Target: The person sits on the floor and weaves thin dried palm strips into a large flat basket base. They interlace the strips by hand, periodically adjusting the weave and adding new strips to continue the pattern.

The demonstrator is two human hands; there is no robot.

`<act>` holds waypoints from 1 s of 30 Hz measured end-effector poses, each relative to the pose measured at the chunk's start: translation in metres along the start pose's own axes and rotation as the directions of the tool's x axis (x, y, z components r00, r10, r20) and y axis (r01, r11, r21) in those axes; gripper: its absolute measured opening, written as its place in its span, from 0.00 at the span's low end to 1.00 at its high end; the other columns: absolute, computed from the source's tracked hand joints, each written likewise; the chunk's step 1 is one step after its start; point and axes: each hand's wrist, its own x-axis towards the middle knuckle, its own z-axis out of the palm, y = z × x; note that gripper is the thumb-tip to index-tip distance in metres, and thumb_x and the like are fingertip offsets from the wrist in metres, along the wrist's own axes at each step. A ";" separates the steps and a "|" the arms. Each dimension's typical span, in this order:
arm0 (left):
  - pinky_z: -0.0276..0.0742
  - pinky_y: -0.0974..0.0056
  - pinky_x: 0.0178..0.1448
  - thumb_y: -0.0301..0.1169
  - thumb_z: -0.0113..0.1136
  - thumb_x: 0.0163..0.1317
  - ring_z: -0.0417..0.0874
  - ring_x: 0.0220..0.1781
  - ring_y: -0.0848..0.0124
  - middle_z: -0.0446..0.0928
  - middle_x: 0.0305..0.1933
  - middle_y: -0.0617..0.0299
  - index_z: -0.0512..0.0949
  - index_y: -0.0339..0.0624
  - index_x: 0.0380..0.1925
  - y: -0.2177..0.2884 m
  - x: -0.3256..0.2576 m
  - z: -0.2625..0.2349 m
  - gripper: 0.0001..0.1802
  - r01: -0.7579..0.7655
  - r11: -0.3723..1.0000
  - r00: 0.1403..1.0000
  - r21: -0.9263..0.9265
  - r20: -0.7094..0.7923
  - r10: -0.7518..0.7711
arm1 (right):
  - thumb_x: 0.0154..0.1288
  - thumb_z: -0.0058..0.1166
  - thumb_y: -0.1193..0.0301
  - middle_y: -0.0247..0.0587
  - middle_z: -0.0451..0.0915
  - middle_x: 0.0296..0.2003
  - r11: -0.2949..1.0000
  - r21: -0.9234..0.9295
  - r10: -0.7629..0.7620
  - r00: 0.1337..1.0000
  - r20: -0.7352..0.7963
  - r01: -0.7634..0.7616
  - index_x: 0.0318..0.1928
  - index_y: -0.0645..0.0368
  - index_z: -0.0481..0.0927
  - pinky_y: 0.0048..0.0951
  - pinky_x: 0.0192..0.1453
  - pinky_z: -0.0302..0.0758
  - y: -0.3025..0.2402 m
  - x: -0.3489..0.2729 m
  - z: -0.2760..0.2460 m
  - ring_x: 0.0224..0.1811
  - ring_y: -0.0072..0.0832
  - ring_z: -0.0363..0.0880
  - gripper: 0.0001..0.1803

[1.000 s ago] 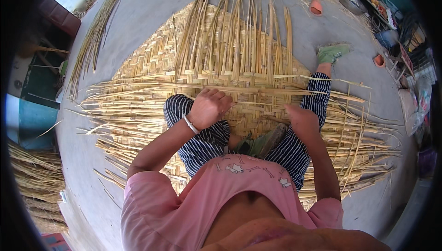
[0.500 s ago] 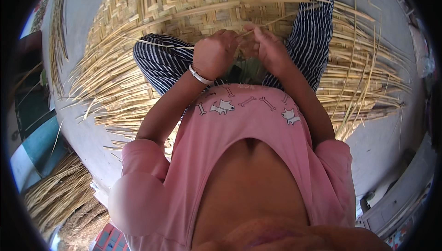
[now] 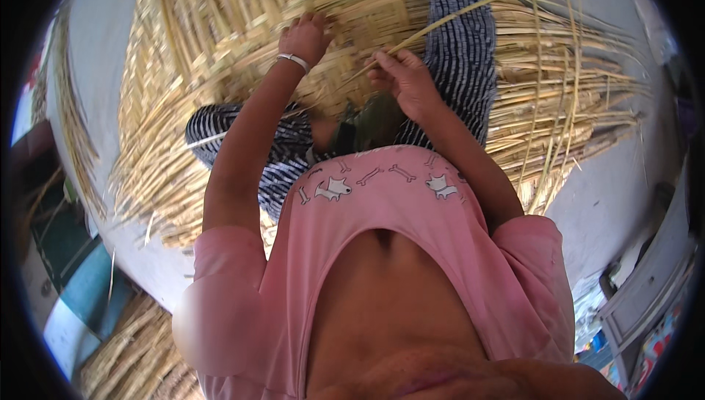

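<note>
A half-woven mat point(image 3: 220, 51) of pale yellow reed strips lies under and in front of me. Over its far part, my left hand point(image 3: 305, 38), with a white band at the wrist, is bent down with its fingers curled. The fingertips are blurred and tucked from sight, so what they grip cannot be made out. Thumb and fingers of my right hand point(image 3: 402, 77) pinch a long reed strip point(image 3: 452, 18). The strip slants from near my lap up to the right, across my striped trouser leg. Between my legs sits a dark green item point(image 3: 378, 121), partly hidden.
Loose strip ends point(image 3: 580, 99) fan out at the mat's right, with several long strips point(image 3: 540, 106) lying across them. A bundle of thin reeds point(image 3: 70, 117) rests on the grey floor at far left. More dry reeds point(image 3: 139, 341) are piled at lower left.
My left hand has moved away from the right, forward and left onto the mat. My right hand has shifted slightly left and nearer, keeping its strip. The whole view has also shifted a little.
</note>
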 end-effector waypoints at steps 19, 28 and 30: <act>0.76 0.66 0.35 0.48 0.67 0.69 0.78 0.27 0.73 0.82 0.28 0.62 0.86 0.38 0.35 0.022 0.008 -0.081 0.21 0.082 0.766 0.995 -0.638 0.092 -0.030 | 0.72 0.64 0.67 0.36 0.85 0.40 0.990 0.085 -0.117 0.991 0.064 0.111 0.52 0.56 0.81 0.27 0.44 0.84 -0.025 0.034 0.047 0.37 0.25 0.85 0.12; 0.77 0.57 0.37 0.51 0.64 0.70 0.81 0.29 0.60 0.80 0.27 0.53 0.85 0.39 0.38 0.043 -0.005 -0.136 0.23 -0.138 0.878 0.990 -0.458 -0.078 0.115 | 0.71 0.65 0.71 0.40 0.86 0.39 0.950 0.193 -0.259 0.965 0.046 0.246 0.42 0.55 0.80 0.30 0.41 0.85 -0.066 0.023 0.042 0.36 0.26 0.85 0.06; 0.77 0.57 0.39 0.54 0.62 0.71 0.80 0.29 0.62 0.79 0.26 0.53 0.85 0.38 0.38 0.017 -0.007 -0.143 0.27 -0.042 0.892 0.989 -0.450 0.106 0.100 | 0.72 0.64 0.71 0.40 0.87 0.39 0.936 0.191 -0.305 0.952 0.015 0.297 0.41 0.56 0.80 0.29 0.40 0.85 -0.079 0.022 0.029 0.36 0.25 0.85 0.05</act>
